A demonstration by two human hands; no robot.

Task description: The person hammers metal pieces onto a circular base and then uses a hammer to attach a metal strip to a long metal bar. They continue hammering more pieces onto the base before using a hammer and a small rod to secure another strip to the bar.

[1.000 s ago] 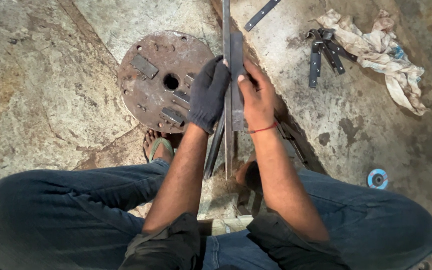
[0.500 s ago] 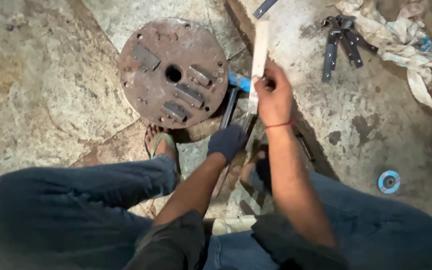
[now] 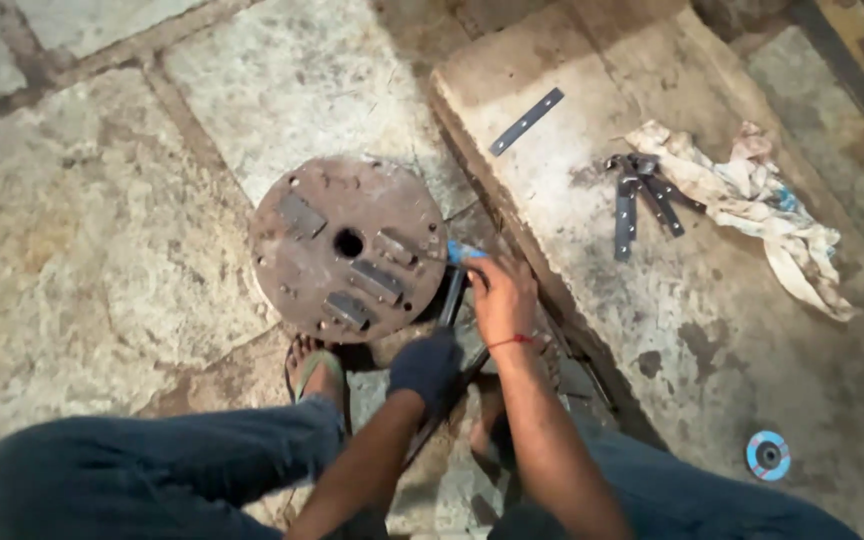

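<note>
Head view, my gloved left hand [image 3: 426, 368] clenched round a dark bar [image 3: 449, 308], my bare right hand [image 3: 501, 298] gripping its blue-tipped top, rusty disc [image 3: 348, 247] just beside.

Gloved left hand [image 3: 426, 368] clenched, bare right hand [image 3: 502, 297] curled, forearms converging

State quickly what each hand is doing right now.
Left hand: gloved, closed around the dark metal tool.
Right hand: bare, gripping the tool's blue-tipped end.

One head-worn view, steeply downward (almost overhead), near the knees and stone floor [image 3: 102, 240]; no second view
</note>
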